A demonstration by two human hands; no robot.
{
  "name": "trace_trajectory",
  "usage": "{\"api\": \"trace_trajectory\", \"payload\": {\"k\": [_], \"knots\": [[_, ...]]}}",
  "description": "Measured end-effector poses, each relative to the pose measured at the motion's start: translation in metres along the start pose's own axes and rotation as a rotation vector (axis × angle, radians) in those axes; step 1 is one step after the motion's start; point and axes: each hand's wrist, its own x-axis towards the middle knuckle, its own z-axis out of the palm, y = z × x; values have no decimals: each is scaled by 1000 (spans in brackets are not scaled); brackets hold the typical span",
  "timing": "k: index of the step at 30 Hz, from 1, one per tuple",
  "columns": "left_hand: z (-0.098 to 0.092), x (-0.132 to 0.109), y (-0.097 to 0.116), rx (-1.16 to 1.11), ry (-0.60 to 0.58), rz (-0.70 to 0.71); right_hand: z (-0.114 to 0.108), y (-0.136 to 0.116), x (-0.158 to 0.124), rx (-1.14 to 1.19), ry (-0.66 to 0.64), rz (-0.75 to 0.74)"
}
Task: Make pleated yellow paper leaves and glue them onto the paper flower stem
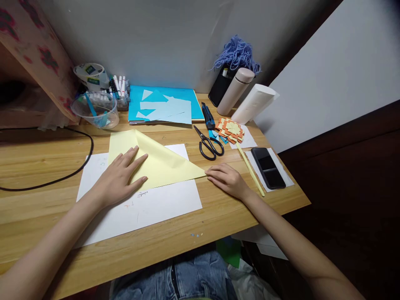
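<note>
A yellow sheet of paper (165, 160), folded over diagonally, lies on a larger white sheet (168, 208) on the wooden table. My left hand (120, 175) rests flat on its left part with the fingers spread. At the pointed right corner, the fingertips of my right hand (226, 179) are closed on the paper. Beyond that hand are black-handled scissors (210, 143) and a blue and black utility knife (208, 116). An orange and yellow paper flower (231, 129) with a yellow stem (250, 168) lies just to the right.
At the back stand a clear plastic tub (95, 110), markers (120, 85), a pale bottle (236, 91) and a white paper roll (254, 103). Light blue scraps (170, 109) lie on a blue pad (195, 106). A phone (268, 167) is near the right edge; a black cable (75, 171) curves at left.
</note>
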Motion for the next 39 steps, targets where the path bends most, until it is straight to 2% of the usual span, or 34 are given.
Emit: {"api": "trace_trajectory", "payload": {"k": [15, 24, 39], "knots": [[-1, -2, 0, 8, 16, -2, 1, -9, 12, -184, -135, -226], [0, -4, 1, -7, 12, 3, 6, -6, 11, -152, -102, -229], [2, -5, 0, -14, 42, 12, 12, -9, 20, -152, -142, -171]]}}
